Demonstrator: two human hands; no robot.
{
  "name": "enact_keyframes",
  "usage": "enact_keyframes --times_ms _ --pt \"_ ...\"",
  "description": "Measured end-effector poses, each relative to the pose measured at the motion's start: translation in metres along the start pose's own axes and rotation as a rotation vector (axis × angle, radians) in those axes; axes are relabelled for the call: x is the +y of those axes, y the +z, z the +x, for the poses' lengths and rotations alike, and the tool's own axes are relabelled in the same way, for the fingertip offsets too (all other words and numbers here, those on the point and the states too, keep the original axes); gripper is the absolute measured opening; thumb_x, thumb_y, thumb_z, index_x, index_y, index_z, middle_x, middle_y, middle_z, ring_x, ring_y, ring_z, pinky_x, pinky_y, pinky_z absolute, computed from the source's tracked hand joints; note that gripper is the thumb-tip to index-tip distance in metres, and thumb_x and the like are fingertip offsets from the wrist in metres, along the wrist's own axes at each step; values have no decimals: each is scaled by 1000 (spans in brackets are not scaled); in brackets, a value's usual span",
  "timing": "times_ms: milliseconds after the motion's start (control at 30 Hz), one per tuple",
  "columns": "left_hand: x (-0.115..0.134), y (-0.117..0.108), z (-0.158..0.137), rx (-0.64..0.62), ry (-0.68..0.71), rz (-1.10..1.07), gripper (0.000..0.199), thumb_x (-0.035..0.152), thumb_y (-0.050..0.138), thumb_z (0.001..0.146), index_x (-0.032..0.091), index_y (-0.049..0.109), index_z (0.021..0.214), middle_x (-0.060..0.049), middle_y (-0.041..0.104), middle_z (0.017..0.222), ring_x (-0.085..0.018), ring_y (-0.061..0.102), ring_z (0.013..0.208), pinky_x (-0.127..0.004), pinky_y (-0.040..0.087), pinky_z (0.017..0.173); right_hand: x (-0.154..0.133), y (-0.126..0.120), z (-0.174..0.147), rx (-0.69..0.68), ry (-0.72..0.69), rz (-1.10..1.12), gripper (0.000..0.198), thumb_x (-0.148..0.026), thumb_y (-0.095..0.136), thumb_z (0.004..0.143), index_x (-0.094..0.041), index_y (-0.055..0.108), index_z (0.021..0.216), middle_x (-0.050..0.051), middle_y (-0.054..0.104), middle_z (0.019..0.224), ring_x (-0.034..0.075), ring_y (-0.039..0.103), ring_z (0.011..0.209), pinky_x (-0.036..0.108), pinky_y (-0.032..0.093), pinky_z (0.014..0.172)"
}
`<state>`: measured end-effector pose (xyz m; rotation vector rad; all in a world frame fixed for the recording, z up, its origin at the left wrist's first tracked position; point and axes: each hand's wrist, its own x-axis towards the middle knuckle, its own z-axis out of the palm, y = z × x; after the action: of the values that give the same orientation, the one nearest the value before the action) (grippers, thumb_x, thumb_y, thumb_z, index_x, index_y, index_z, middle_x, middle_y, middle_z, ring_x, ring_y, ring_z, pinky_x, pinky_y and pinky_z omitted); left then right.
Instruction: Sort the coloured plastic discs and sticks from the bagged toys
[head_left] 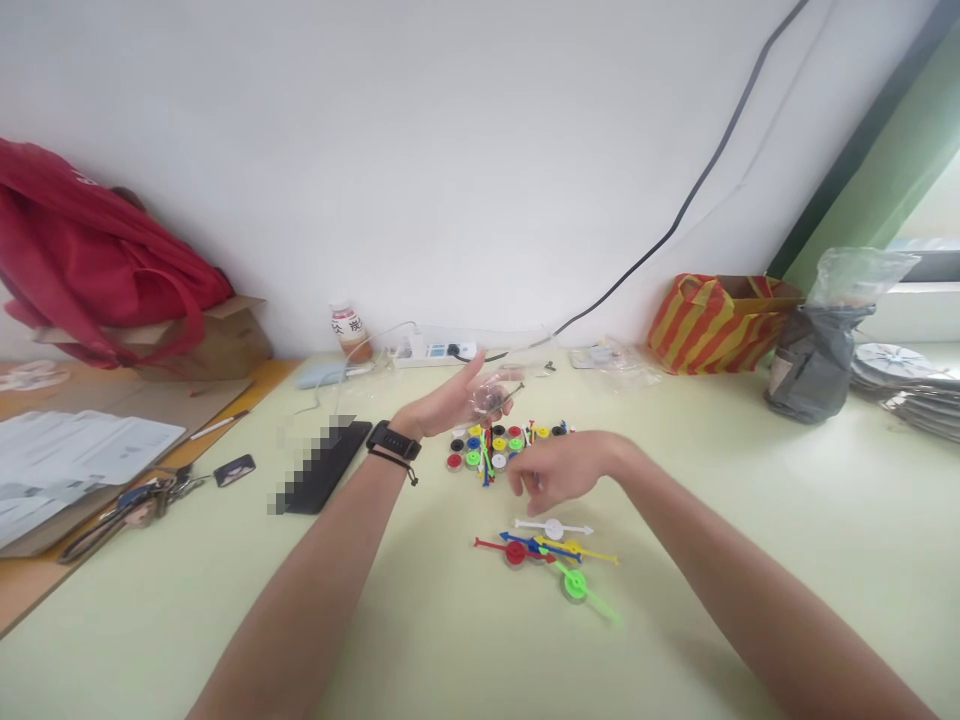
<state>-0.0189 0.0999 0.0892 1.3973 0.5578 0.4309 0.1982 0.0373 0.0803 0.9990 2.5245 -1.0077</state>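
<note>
My left hand (450, 400), with a black watch on its wrist, holds a clear plastic bag (491, 400) with something dark in it, perhaps a black arrow spinner. Lower and to the right, my right hand (562, 472) bends over the table, its fingers curled; whatever they grip is hidden. Beneath and between both hands lie several round coloured spinner bases (473, 459) in rows, with small coloured arrows (486, 462) among them. Closer to me sit assembled arrow spinners: a white one (553, 529), a red one (515, 553), a green one (574, 585), plus blue and yellow ones overlapping.
A black phone-like slab (326, 470), partly pixelated, lies left of my left forearm. Along the wall stand a bottle (351, 332), a power strip (435, 354), a striped bag (724, 325) and a grey bag (814, 365). Papers (82, 460) and keys (146, 495) lie left.
</note>
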Motion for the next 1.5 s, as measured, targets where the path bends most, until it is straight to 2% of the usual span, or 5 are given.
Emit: enact_keyframes --times_ms 533,1000,1133,1400,1500 --pt "-7 -12 6 112 52 -86 22 33 67 93 16 67 107 -6 61 94 -15 58 80 -28 47 72 -12 17 20 -140 -139 50 26 -13 71 79 -18 69 104 0 71 86 17 66 81 23 43 62" --pt "-10 -18 1 236 61 24 48 43 77 90 20 58 127 -12 71 114 -18 72 91 -40 56 92 -30 -32 -63 178 -276 222 14 -30 62 94 -19 70 93 2 72 88 14 63 73 26 53 72" --pt "-10 -16 3 215 105 202 63 39 87 79 20 60 132 -13 68 117 -23 73 97 -43 58 93 -27 -40 -80 408 -210 305 15 -36 67 92 -21 70 93 3 73 86 16 67 73 29 56 70" --pt "-8 -14 9 289 217 718 56 43 85 77 18 67 124 -8 71 102 -12 62 72 -28 52 69 -1 -49 -98 1303 -179 396 18 -37 80 82 -22 71 84 3 70 74 17 66 67 32 57 66" --pt "-6 -10 9 312 230 790 52 42 83 80 17 67 123 -8 72 101 -12 62 70 -26 50 65 13 -51 -93 1431 -83 401 14 -32 79 80 -22 71 81 4 71 76 18 67 66 33 57 62"
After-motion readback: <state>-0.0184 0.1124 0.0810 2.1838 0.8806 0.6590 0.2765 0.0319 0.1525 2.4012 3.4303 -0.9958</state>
